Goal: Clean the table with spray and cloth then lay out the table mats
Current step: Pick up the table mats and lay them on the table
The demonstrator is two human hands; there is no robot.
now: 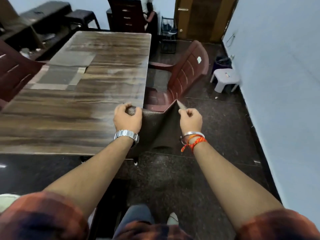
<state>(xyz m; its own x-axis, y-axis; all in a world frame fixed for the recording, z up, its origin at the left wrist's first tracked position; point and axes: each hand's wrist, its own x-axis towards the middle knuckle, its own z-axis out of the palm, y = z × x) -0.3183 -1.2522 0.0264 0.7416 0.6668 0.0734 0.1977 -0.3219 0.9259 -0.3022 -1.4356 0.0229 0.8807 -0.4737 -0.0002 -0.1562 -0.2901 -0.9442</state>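
A brown woven table mat (158, 129) hangs in the air past the near right corner of the wooden table (97, 94). My left hand (127, 118) grips the mat's top left edge, just over the table's right edge. My right hand (190, 119) pinches the mat's top right corner, which is folded up. The mat sags between the two hands and drapes down over the floor. Two other mats (72, 58) (57, 78) lie flat on the far left part of the table, overlapping. No spray bottle or cloth shows.
A maroon plastic chair (183, 77) stands close to the table's right side, another chair (13, 73) at the left edge, a third at the far end. A white stool (225, 78) sits by the right wall. A wooden door (200, 18) is at the back.
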